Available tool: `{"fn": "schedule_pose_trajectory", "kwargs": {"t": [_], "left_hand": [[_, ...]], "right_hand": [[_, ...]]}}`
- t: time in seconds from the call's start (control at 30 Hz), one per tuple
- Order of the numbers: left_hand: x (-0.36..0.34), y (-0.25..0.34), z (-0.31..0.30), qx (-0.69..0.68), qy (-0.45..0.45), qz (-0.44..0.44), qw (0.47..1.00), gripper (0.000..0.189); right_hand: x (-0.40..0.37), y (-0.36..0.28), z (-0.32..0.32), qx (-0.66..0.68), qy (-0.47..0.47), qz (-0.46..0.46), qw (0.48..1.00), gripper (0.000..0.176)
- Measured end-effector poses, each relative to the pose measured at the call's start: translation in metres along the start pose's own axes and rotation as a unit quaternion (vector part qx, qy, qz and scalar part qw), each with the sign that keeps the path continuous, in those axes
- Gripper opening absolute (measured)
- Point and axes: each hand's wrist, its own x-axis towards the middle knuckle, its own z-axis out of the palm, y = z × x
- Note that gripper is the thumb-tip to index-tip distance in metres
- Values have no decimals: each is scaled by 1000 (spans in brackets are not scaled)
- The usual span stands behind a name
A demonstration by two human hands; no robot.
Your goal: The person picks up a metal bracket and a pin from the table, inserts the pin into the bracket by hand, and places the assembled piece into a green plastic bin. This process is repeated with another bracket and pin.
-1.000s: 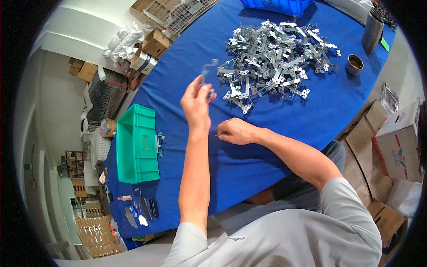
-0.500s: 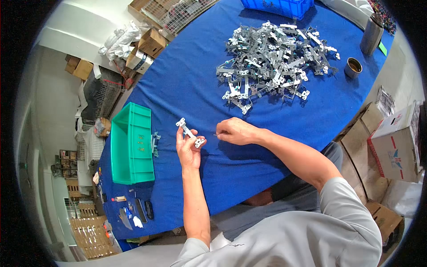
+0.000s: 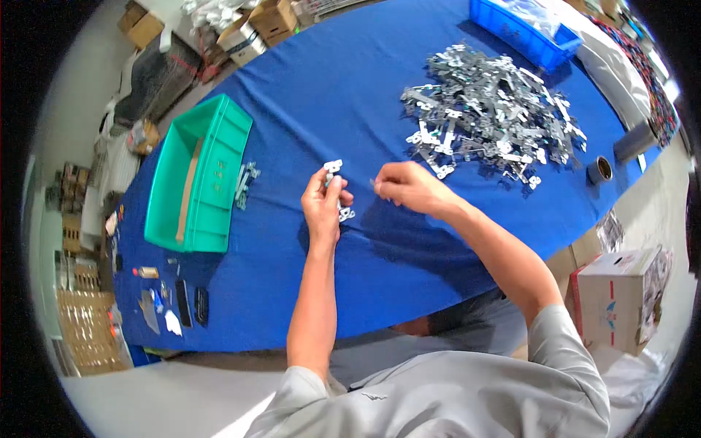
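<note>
My left hand (image 3: 322, 210) is closed around a silvery metal bracket (image 3: 334, 166). The bracket's upper end sticks out above my fingers and its lower end shows below them; the fingers hide its middle. A short way to the right, my right hand (image 3: 415, 189) hovers over the blue cloth with thumb and fingertips pinched together. Something small seems to poke out at those fingertips, too blurred to name. Beyond it lies a large heap of similar metal brackets (image 3: 496, 109). A few more brackets (image 3: 244, 186) lie against the side of a green plastic bin (image 3: 219, 212).
A blue crate (image 3: 522, 36) stands at the far edge of the blue-covered table (image 3: 321, 87). At the right are a brown cup (image 3: 599, 170) and a dark cylindrical flask (image 3: 637, 141). Small tools and a black case (image 3: 201, 305) lie at the near left. A carton (image 3: 613, 299) stands beside the table.
The camera view has shifted and tilted. My left hand has turned the bracket and now wraps its fingers over the middle. The right hand stays pinched, close beside it.
</note>
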Motion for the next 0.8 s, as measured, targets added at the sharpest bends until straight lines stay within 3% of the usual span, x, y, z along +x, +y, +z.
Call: {"fn": "schedule_pose_trajectory", "kwargs": {"t": [0.2, 0.43, 0.8], "left_hand": [[-3, 0, 3, 44, -27, 3, 999, 38], [-4, 10, 3, 87, -71, -20, 993, 44], [-12, 4, 12, 214, -37, 16, 976, 26]], "right_hand": [[8, 14, 6, 76, 92, -31, 992, 20], [9, 28, 9, 25, 119, -35, 992, 17], [6, 28, 10, -26, 105, -51, 993, 17]]}}
